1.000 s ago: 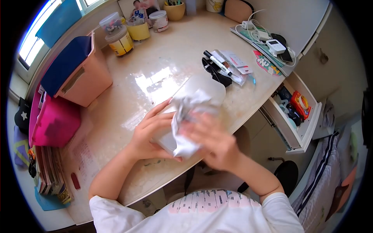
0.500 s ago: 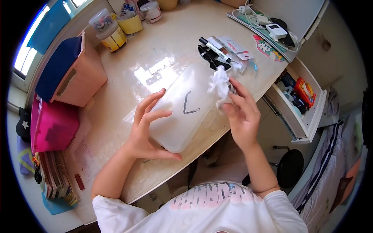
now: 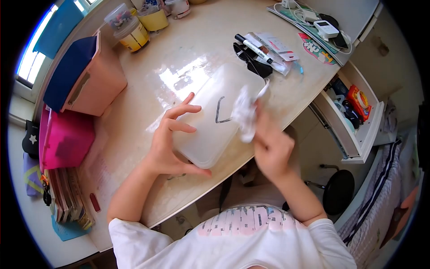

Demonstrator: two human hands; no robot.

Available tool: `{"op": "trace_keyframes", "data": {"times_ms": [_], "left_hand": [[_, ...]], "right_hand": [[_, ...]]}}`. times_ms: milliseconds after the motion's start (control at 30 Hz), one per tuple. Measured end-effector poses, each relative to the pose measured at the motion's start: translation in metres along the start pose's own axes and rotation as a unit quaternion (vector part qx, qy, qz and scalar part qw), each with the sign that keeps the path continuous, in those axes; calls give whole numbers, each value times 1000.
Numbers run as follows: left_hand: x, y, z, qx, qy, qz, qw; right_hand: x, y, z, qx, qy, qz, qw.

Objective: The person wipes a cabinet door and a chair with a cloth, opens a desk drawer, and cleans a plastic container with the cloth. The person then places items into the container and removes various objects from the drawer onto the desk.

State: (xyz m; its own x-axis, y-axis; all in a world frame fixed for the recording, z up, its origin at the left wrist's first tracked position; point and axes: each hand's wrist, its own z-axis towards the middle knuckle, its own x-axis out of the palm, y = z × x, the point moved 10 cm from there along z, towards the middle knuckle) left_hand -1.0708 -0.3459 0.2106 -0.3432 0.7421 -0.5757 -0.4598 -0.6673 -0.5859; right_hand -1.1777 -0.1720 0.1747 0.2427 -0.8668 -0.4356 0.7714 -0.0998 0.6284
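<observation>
A translucent white plastic box (image 3: 204, 139) lies on the desk, a black checkmark-like line (image 3: 218, 110) drawn on its top. My left hand (image 3: 168, 141) spans its near left end, the thumb along the near corner and the fingers curved over the left side. In my right hand (image 3: 274, 145), blurred by motion, is a crumpled white tissue (image 3: 244, 112). The tissue overlaps the box's right side, at the end of the black line. Beyond the box's far end lie a black-and-white marker (image 3: 253, 48) and a black item (image 3: 257, 67) resembling a pouch or glasses.
Pink bins (image 3: 101, 85) and a row of books (image 3: 69, 197) line the left side of the desk (image 3: 201, 45). Jars (image 3: 132, 33) stand at the back left. Cables and a white device (image 3: 325, 29) sit at the back right. An open drawer (image 3: 371, 130) juts out on the right.
My right hand has brought the tissue down and left, from the box's far right edge onto its right side beside the line. My left hand stays at the box.
</observation>
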Motion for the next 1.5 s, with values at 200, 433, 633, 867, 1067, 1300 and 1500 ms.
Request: {"op": "trace_keyframes", "data": {"times_ms": [200,433,633,867,1067,1300,1500], "left_hand": [[4,-1,-2,11,2,17,1000],[0,-5,2,22,-3,16,1000],[0,4,-7,54,-8,-8,998],[0,-2,-2,14,-7,15,1000],[0,15,-9,18,-25,-29,999],[7,21,-24,-202,-95,-92,970],[2,33,-33,-254,-143,-226,929]], "right_hand": [[-3,7,-25,-76,-45,21,996],[-7,-5,-20,57,-70,112,990],[9,68,4,-204,114,113,966],[14,37,30,-168,40,11,985],[34,81,2,-255,113,107,954],[19,73,18,-240,138,9,961],[70,120,31,-286,204,8,936]]}}
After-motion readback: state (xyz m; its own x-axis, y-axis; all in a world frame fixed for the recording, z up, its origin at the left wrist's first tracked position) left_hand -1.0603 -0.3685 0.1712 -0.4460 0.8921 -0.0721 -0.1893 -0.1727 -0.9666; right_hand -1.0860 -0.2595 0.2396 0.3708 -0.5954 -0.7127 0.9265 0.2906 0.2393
